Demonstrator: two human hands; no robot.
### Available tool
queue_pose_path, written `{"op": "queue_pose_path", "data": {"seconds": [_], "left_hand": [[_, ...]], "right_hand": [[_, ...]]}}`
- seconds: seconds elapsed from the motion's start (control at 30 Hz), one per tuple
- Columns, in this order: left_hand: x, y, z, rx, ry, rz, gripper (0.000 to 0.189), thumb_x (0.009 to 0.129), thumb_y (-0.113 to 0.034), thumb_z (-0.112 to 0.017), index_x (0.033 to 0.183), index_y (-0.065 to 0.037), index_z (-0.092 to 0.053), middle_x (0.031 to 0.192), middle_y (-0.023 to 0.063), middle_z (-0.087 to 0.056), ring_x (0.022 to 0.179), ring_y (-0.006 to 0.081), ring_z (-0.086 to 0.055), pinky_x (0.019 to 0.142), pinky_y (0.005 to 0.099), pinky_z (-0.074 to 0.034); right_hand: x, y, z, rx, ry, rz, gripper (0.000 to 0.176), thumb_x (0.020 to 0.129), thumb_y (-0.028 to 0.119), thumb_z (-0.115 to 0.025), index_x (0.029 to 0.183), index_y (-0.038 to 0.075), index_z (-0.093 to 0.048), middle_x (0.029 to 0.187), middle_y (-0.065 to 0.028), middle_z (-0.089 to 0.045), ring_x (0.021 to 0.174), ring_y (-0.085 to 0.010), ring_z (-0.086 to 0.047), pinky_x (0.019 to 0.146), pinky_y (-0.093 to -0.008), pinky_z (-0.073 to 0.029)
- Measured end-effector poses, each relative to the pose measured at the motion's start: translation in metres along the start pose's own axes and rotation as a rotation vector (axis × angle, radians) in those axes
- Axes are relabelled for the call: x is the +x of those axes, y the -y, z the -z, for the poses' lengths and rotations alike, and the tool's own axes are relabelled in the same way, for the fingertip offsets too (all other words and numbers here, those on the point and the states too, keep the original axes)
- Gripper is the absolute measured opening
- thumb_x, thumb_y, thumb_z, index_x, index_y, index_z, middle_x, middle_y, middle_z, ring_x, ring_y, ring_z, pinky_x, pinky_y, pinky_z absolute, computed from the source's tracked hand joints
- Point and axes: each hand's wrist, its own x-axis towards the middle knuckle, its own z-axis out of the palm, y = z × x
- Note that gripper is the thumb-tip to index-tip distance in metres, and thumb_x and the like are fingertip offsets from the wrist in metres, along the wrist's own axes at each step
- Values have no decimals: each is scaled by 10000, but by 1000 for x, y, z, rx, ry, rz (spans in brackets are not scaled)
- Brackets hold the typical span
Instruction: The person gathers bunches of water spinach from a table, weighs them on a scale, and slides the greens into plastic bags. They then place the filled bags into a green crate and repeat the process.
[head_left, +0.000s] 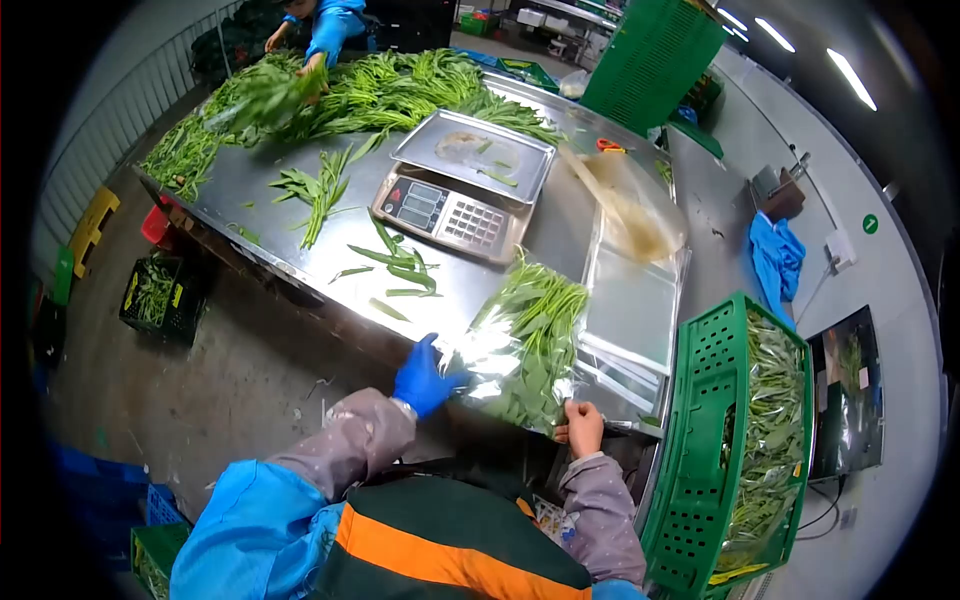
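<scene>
A clear plastic bag point(488, 372) lies at the table's near edge with a bunch of long-stemmed leafy greens point(545, 325) partly inside it. The leaves are in the bag's near end, while the stems point away from me. My left hand point(425, 378), in a blue glove, grips the bag's left side. With thumb and fingers pinched, my bare right hand point(582, 428) holds its near right corner. Beyond the bag stands a digital scale point(455, 215) with a metal pan point(470, 150) carrying a few leaf scraps. Several loose leaves point(400, 268) lie left of the bag.
Flat clear bags point(630, 305) are stacked at right, near orange-handled scissors point(610, 146). A green crate point(700, 430) of bagged greens stands at the right edge. Across the table, a co-worker's hand point(315, 68) is at a large heap of greens point(390, 90).
</scene>
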Motion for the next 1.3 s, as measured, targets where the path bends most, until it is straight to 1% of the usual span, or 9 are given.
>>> {"op": "queue_pose_path", "data": {"seconds": [0.17, 0.27, 0.37, 0.5, 0.63, 0.8, 0.9, 1.1, 1.3], "left_hand": [[-3, -6, -43, 694, 102, -1045, 688, 648, -285, -672, 1272, -267, -381, 1352, 81, -303, 1263, 340, -230, 982, 532, -216], [20, -20, -38, 650, 184, -1069, 590, 649, -224, -640, 1212, -235, -468, 1283, 106, -399, 1222, 347, -314, 980, 505, -248], [35, -116, 17, 496, 351, -1048, 507, 627, -163, -636, 1125, -164, -542, 1168, 132, -499, 1130, 356, -417, 938, 463, -317], [42, -245, 90, 283, 629, -1004, 320, 745, -39, -578, 1057, -108, -603, 945, 144, -622, 864, 274, -615, 746, 311, -486], [61, -317, 85, 427, 979, -960, 178, 803, -145, -603, 948, -47, -636, 782, 153, -632, 677, 225, -610, 635, 307, -475], [72, -395, 27, 286, 1060, -1099, 509, 798, -260, -630, 1233, -77, -437, 1096, 116, -549, 975, 202, -523, 864, 320, -414], [69, -430, -2, 32, 768, -1234, 656, 803, -262, -620, 1344, -107, -281, 1212, 101, -472, 1034, 204, -485, 914, 346, -392], [40, -443, -71, 55, 1025, -1220, 610, 785, -262, -645, 1308, -129, -360, 1204, 118, -483, 1025, 214, -501, 896, 333, -411], [-27, -431, -195, -14, 981, -1449, 809, 699, -445, -681, 1318, -79, -312, 1307, 189, -370, 1190, 336, -382, 976, 385, -327]], "right_hand": [[7, 13, -6, 102, 5, -22, 229, 804, 209, -622, 803, 0, -531, 547, -26, -475, 367, -99, -413, 318, -250, -320], [20, 17, 0, 194, 118, -174, 167, 787, 172, -641, 842, 31, -571, 575, 2, -472, 408, -76, -374, 356, -232, -251], [13, 21, 7, 537, -4, 208, 437, 778, 178, -639, 1146, 36, -452, 822, -67, -589, 716, -118, -525, 616, -232, -424], [-40, 78, 32, 115, -37, 947, 989, 536, 63, -792, 1342, 82, -220, 1357, -120, -251, 1175, -201, -362, 928, -319, -365], [-72, 101, 38, 665, 472, 488, 754, 648, 81, -762, 1264, 21, -331, 1217, -96, -453, 1047, -182, -491, 842, -291, -426], [-107, 119, 100, 576, -261, 570, 225, 766, 121, -672, 933, -12, -602, 867, -47, -622, 777, -122, -547, 709, -269, -437], [-121, 134, 202, 360, -671, 603, 279, 838, 235, -557, 974, -8, -574, 835, -79, -607, 727, -196, -561, 644, -318, -441], [-105, 92, 381, 965, -831, 445, 347, 815, 286, -615, 967, -21, -558, 918, -91, -593, 818, -199, -575, 670, -373, -476], [-11, -47, 429, 596, -1487, -188, 544, 775, 384, -643, 1096, -18, -466, 987, -113, -550, 701, -228, -538, 620, -414, -448]]}}
